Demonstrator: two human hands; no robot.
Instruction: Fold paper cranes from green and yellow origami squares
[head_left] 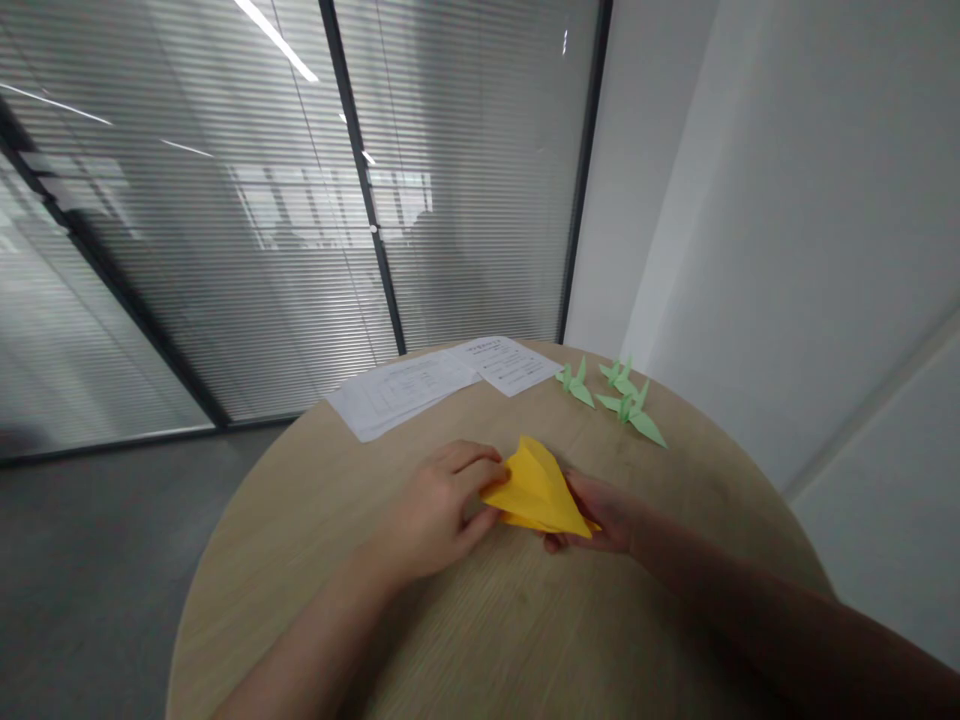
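A folded sheet of yellow origami paper (541,487) is held between my two hands above the round wooden table. My left hand (450,505) pinches its left corner between thumb and fingers. From the right, my right hand (600,510) grips the paper's other side, with fingers partly hidden behind and under it. One peak of the paper points up and away, and its layers part a little along the lower edge.
Several printed white sheets (409,388) lie at the table's far left edge. Three green paper cranes (628,412) stand at the far right. Beyond the round table (300,560) are a glass partition with blinds (480,200) and a white wall (825,200).
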